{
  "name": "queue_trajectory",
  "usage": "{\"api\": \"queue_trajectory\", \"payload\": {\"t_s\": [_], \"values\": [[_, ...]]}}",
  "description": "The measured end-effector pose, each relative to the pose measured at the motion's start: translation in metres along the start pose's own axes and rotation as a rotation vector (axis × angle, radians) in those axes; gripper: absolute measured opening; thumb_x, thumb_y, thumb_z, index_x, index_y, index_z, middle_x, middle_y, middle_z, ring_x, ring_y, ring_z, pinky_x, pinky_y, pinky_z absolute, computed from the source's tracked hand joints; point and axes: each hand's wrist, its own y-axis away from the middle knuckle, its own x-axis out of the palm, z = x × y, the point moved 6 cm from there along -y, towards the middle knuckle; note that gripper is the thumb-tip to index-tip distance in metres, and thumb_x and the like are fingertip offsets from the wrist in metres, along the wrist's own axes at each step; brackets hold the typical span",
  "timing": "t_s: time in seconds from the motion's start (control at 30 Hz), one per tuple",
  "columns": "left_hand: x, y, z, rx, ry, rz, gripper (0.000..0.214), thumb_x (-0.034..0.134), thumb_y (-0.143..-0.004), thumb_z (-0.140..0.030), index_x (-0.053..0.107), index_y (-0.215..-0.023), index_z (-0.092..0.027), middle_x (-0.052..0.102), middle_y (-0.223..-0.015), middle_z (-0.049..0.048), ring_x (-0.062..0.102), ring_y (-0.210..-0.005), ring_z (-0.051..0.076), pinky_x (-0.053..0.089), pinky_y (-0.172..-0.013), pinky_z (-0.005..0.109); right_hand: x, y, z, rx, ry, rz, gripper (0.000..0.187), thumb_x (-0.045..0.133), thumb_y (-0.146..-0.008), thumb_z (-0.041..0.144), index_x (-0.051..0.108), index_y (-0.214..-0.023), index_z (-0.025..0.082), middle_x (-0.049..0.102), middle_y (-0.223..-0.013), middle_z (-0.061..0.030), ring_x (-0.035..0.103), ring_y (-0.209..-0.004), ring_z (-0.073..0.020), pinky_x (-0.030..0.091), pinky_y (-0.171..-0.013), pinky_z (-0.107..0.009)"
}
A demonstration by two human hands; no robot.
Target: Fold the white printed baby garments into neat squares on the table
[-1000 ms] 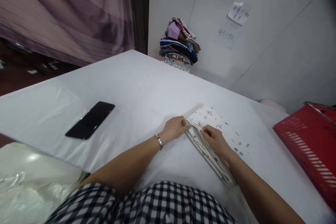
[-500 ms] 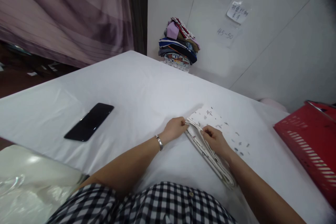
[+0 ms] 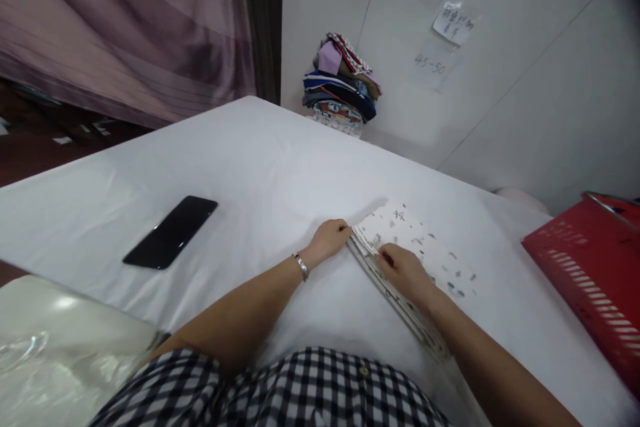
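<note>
A white cloth with a small dark print (image 3: 415, 233) lies folded in layers on the white-covered table (image 3: 280, 167). Its layered edge faces me, running from upper left to lower right. My left hand (image 3: 330, 239), a silver bracelet at its wrist, pinches the far-left corner of the layers. Farther along the same edge, my right hand (image 3: 404, 268) grips the upper layers between thumb and fingers. The fingertips of the right hand are partly hidden. What kind of cloth item it is, I cannot tell.
A black phone (image 3: 171, 232) lies on the left of the table. Folded clothes (image 3: 340, 90) are stacked by the wall at the back. A red basket (image 3: 585, 273) stands at the right edge. Clear plastic (image 3: 65, 353) is at the lower left.
The gap between the cloth's layers has narrowed, and they lie flatter together. Both hands have shifted slightly left, each still pinching the edge.
</note>
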Motion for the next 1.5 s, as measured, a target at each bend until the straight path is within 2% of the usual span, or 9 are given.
{"api": "queue_trajectory", "payload": {"t_s": [0.27,0.47,0.63,0.73,0.8,0.93,1.1,1.23,1.5], "values": [[0.0,-0.002,0.002,0.001,0.057,0.0,0.031,0.045,-0.076,-0.042,0.059,-0.062,-0.018,0.058,-0.062,-0.0008,0.051,-0.062,0.014,0.033,-0.055,0.024,0.01,-0.001,0.001,0.0,0.139,0.06,0.016,0.04,-0.087,0.032,0.05,-0.078,0.021,0.058,-0.074,0.0,0.051,-0.066,-0.0134,0.026,-0.058,-0.024],[0.003,-0.005,0.002,0.004,0.134,0.017,0.033,0.048,-0.075,-0.045,0.061,-0.065,-0.016,0.057,-0.062,-0.0014,0.05,-0.062,0.013,0.036,-0.055,0.023,0.015,-0.001,0.0,0.058,0.155,0.074,0.023,0.048,-0.084,0.042,0.05,-0.095,0.021,0.062,-0.086,-0.0025,0.055,-0.071,-0.0159,0.026,-0.058,-0.025],[0.001,-0.001,-0.007,0.006,0.259,0.052,0.034,0.048,-0.076,-0.045,0.06,-0.062,-0.016,0.047,-0.053,-0.0041,0.041,-0.054,0.01,0.033,-0.051,0.021,0.013,-0.003,0.001,0.047,0.132,0.012,0.018,0.04,-0.087,0.036,0.051,-0.083,0.022,0.059,-0.07,-0.0009,0.052,-0.063,-0.0152,0.025,-0.056,-0.025],[0.001,0.001,-0.01,0.01,0.324,0.092,0.035,0.047,-0.079,-0.045,0.061,-0.064,-0.016,0.046,-0.051,-0.0042,0.041,-0.052,0.009,0.033,-0.051,0.021,0.008,-0.002,-0.003,0.042,0.024,-0.045,0.018,0.039,-0.086,0.034,0.051,-0.079,0.022,0.054,-0.061,0.0015,0.048,-0.057,-0.0138,0.027,-0.055,-0.025],[-0.001,0.0,-0.008,0.023,0.294,0.067,0.032,0.047,-0.08,-0.041,0.064,-0.071,-0.016,0.053,-0.057,-0.0027,0.047,-0.056,0.011,0.036,-0.053,0.022,0.005,-0.001,-0.009,0.068,-0.114,-0.096,0.019,0.04,-0.085,0.036,0.051,-0.078,0.022,0.052,-0.058,0.0027,0.045,-0.053,-0.0129,0.029,-0.053,-0.025],[-0.007,-0.003,0.001,0.011,0.078,-0.045,0.024,0.049,-0.079,-0.036,0.066,-0.082,-0.02,0.063,-0.073,-0.0006,0.054,-0.065,0.013,0.037,-0.057,0.023,0.003,0.0,-0.025,0.13,-0.361,-0.179,0.023,0.043,-0.084,0.041,0.052,-0.077,0.021,0.047,-0.055,0.0044,0.041,-0.05,-0.0113,0.03,-0.049,-0.023],[-0.005,0.0,0.004,-0.011,-0.034,-0.02,0.029,0.052,-0.078,-0.042,0.065,-0.095,-0.023,0.065,-0.077,0.0003,0.056,-0.067,0.015,0.037,-0.058,0.024,0.008,-0.001,-0.033,0.16,-0.508,-0.21,0.025,0.047,-0.082,0.044,0.051,-0.074,0.02,0.044,-0.056,0.0048,0.038,-0.05,-0.0104,0.03,-0.048,-0.023],[-0.002,0.004,-0.002,0.013,-0.072,0.002,0.034,0.053,-0.077,-0.051,0.066,-0.096,-0.025,0.065,-0.08,0.0001,0.058,-0.07,0.016,0.036,-0.056,0.024,0.01,-0.002,-0.034,0.165,-0.56,-0.217,0.026,0.047,-0.081,0.044,0.052,-0.075,0.019,0.046,-0.058,0.004,0.039,-0.051,-0.0104,0.031,-0.048,-0.023],[-0.006,0.006,-0.012,0.061,-0.162,-0.07,0.023,0.053,-0.08,-0.04,0.063,-0.093,-0.024,0.062,-0.073,-0.001,0.056,-0.066,0.015,0.033,-0.055,0.024,0.011,-0.002,-0.03,0.133,-0.535,-0.201,0.025,0.046,-0.082,0.043,0.051,-0.075,0.019,0.044,-0.057,0.004,0.038,-0.053,-0.0105,0.031,-0.048,-0.023]]}}
